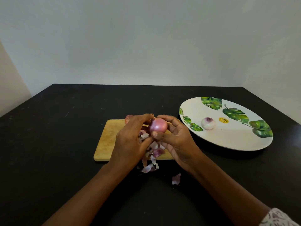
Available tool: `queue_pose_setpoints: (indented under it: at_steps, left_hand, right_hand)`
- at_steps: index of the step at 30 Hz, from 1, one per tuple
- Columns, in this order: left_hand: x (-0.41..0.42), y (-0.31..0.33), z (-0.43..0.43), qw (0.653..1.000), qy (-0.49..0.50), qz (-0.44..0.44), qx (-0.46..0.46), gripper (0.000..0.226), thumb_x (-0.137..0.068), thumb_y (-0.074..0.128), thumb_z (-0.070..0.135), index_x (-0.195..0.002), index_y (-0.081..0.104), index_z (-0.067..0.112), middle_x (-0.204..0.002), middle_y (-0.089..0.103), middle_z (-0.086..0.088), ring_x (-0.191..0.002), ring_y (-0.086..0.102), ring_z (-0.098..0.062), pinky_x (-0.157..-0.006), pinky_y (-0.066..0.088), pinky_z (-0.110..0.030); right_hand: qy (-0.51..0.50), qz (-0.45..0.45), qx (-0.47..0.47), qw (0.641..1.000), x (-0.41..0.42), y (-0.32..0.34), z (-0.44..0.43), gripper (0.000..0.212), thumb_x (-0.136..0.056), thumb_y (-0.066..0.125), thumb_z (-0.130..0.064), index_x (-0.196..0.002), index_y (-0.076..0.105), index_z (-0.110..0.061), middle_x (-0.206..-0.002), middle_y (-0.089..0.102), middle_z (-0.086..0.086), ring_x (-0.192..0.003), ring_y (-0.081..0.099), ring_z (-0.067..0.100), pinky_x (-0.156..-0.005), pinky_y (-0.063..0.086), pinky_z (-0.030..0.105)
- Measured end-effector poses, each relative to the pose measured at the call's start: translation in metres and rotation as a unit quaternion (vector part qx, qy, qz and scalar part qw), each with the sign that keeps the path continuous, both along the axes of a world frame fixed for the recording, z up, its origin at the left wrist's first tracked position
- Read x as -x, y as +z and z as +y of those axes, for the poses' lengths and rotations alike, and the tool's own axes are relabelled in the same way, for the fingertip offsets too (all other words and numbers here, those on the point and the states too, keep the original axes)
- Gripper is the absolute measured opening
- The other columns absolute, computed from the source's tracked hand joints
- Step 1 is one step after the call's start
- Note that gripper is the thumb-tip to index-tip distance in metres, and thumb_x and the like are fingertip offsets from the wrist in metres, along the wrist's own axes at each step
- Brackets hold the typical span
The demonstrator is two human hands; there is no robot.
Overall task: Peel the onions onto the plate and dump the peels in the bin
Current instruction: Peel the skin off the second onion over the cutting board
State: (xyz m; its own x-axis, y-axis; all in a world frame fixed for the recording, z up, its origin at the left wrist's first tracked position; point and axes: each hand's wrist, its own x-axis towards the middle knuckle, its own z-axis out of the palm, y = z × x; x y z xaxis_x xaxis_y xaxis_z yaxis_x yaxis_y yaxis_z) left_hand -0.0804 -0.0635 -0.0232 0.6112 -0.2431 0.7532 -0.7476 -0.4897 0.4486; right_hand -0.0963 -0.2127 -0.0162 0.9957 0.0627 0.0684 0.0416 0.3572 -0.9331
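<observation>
Patterned sleeve [279, 217], right wrist. Right hand [178, 141]: fingers curled round 1 onion [158, 126], held over the cutting board [105, 141] so peels [155, 152] land there. Left hand [130, 141]: fingertips pinching the onion's skin to strip it. Plate [228, 141], rightward: 1 peeled onion [208, 123]. Bin not visible.

Matt black table [65, 144], scuffed; worn wooden board [107, 141]; glossy leaf-printed plate [228, 141]; shiny smooth onion [158, 126]; papery peels [151, 167].
</observation>
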Motion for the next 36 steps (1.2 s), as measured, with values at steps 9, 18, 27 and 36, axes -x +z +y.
queue_pose_setpoints:
  at_steps: [9,18,27,36]
  left_hand:
    - [-0.005,0.000,0.002,0.997,-0.023,0.056,0.050,0.047,-0.075,0.074,0.007,-0.120,0.061,0.015,-0.117,0.059,0.001,-0.107,0.057,-0.005,-0.088,0.048,-0.015]
    - [0.002,0.012,-0.002,0.947,-0.041,0.215,0.234,0.019,-0.078,0.071,0.004,-0.097,0.069,0.008,-0.089,0.072,0.001,-0.086,0.068,-0.007,-0.074,0.053,-0.017]
    - [0.000,0.014,0.001,0.900,-0.046,0.311,0.302,0.026,-0.073,0.074,0.003,-0.095,0.061,0.011,-0.080,0.072,-0.007,-0.080,0.070,-0.015,-0.072,0.056,-0.024]
    - [0.003,0.009,-0.009,0.945,-0.019,0.243,0.216,0.030,-0.091,0.050,-0.005,-0.074,0.037,0.016,-0.077,0.050,-0.002,-0.071,0.051,0.004,-0.065,0.045,-0.012]
  right_hand:
    - [0.009,0.018,-0.121,0.992,-0.001,0.004,-0.001,0.042,-0.074,0.064,-0.012,-0.116,0.057,-0.009,-0.116,0.063,0.020,-0.095,0.070,0.027,-0.080,0.059,0.033]
    - [-0.038,-0.049,0.045,0.997,-0.007,-0.011,-0.004,0.057,-0.066,0.082,-0.010,-0.116,0.057,-0.019,-0.125,0.062,0.010,-0.115,0.062,0.026,-0.093,0.053,0.042]
    - [-0.052,-0.086,0.121,0.988,0.000,-0.008,-0.001,0.065,-0.059,0.082,-0.015,-0.118,0.053,-0.018,-0.121,0.061,0.006,-0.107,0.066,0.019,-0.082,0.056,0.030]
    - [-0.046,-0.063,0.126,0.989,0.003,-0.005,0.005,0.052,-0.075,0.077,-0.004,-0.119,0.054,-0.017,-0.118,0.063,0.003,-0.103,0.068,0.017,-0.075,0.056,0.024]
